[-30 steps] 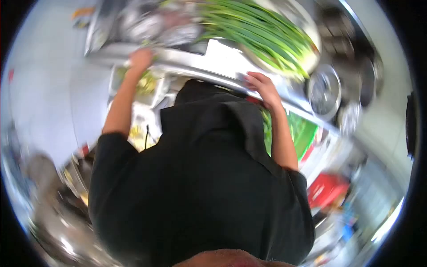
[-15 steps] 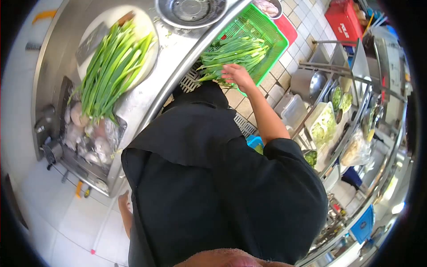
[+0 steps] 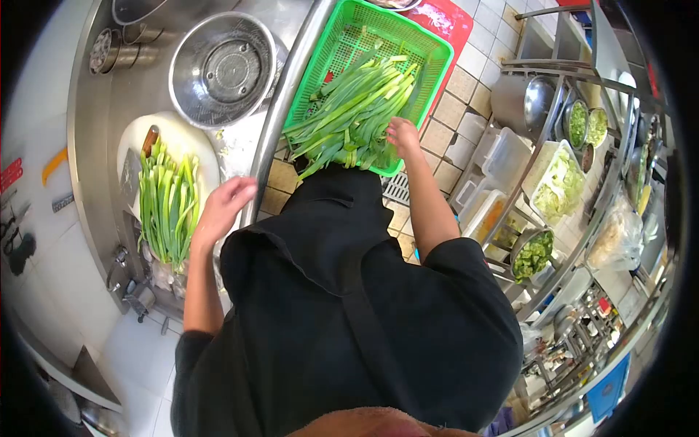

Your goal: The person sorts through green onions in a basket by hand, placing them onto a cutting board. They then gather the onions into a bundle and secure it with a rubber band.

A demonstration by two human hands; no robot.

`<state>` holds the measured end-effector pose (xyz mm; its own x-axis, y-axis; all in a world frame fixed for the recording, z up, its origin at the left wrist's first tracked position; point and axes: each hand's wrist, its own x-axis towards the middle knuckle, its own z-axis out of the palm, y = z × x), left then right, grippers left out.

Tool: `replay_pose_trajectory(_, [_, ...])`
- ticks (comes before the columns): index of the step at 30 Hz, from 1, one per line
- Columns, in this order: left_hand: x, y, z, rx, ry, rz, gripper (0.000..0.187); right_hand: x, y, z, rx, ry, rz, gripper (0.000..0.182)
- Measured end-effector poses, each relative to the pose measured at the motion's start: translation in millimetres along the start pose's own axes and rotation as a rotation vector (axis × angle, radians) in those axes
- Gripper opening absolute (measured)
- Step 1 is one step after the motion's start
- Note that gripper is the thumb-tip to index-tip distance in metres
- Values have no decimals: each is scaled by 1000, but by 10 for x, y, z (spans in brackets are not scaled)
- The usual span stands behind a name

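My left hand (image 3: 227,207) hangs over the steel counter's front edge, fingers apart and nothing in them. Left of it, a bunch of spring onions (image 3: 169,207) lies on a round white cutting board (image 3: 207,149). A cleaver (image 3: 131,178) lies partly under the bunch, its wooden handle showing at the top. My right hand (image 3: 404,137) is at the near right side of a green plastic basket (image 3: 443,54), beside a pile of spring onions (image 3: 364,105) inside it. Its fingers look slightly bent and apart, with nothing seen in them.
A perforated steel bowl (image 3: 234,69) stands on the counter beyond the board. The counter's metal rim (image 3: 287,95) runs between board and basket. Under the basket is something red (image 3: 444,25). At right, a metal rack holds a tub of cut greens (image 3: 557,182) and a bowl of leaves (image 3: 533,255).
My left hand has come up from low beside the body to the counter edge. My right hand has shifted right, along the basket's side. The camera view has turned, bringing the basket more into sight.
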<state>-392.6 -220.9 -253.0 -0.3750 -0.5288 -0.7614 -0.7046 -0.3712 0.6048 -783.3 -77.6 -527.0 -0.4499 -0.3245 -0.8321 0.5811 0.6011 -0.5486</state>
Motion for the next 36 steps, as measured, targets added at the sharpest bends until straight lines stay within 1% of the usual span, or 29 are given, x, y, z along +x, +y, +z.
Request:
replay_pose_trajectory(1, [229,77,106,11,-16,69,43,45,-18,20,-21,-7,7,44])
replay_pose_trajectory(3, [603,269,316,170,-47,161,46,146,-81,64,-80,0,8,48])
replay_pose_trajectory(5, [1030,411,547,208,-153,177,47,243,-111,132,-144,34,6,52])
replay_pose_trajectory(7, [1561,419,820,214,-282,161,47,349,-106,186,-221,145,-46,57])
replay_pose_trajectory(9, [2100,350,1151,330,-247,211,55,442,-69,202,-343,250,-132,58])
replay_pose_trajectory(10, [2393,302,1297,400,-239,259,59,476,-52,215,-315,275,-129,62])
replay_pose_trajectory(11, [2663,264,1420,470,-229,307,63,511,-52,210,-357,268,-75,64])
replay_pose_trajectory(13, [3076,216,1650,611,-82,305,75,539,-82,206,-439,252,37,69])
replay_pose_trajectory(14, [3177,253,1735,680,-9,301,82,450,-161,269,-416,296,66,77])
replay_pose_trajectory(17, [3425,336,1891,711,-42,-76,106,679,118,340,-137,273,-27,81])
replay_pose_trajectory(18, [3461,274,1975,645,5,-149,119,633,49,403,-101,269,5,82])
replay_pose_trajectory(19, [3502,224,2026,624,-25,-160,118,584,-38,460,-18,219,16,82])
replay_pose_trajectory(21, [3382,325,2047,587,-80,-180,118,521,-166,543,154,118,37,84])
replay_pose_trajectory(22, [3287,377,2127,719,-42,-77,103,518,-215,574,101,142,49,83])
replay_pose_trajectory(25, [3142,283,2502,778,-94,100,84,593,-122,651,133,67,28,81])
replay_pose_trajectory(27, [3053,185,2743,847,-47,259,73,631,-105,587,154,-8,105,75])
replay_pose_trajectory(29, [3001,175,2771,894,-114,262,73,627,-98,473,127,-59,181,68])
replay_pose_trajectory(30, [2950,208,2749,892,-152,266,73,628,-70,497,55,112,115,42])
replay_pose_trajectory(31, [2914,243,2724,888,-191,269,74,624,-46,483,36,152,84,39])
replay_pose_trajectory(32, [2901,267,2666,837,-272,232,85,532,-94,478,19,192,53,37])
replay_pose_trajectory(33, [2922,279,2609,802,-329,206,88,470,-129,478,3,233,22,35])
replay_pose_trajectory(35, [3022,319,2471,731,-441,157,95,538,-8,400,114,88,17,39])
replay_pose_trajectory(36, [3057,366,2351,669,-499,137,90,574,40,373,168,15,13,42])
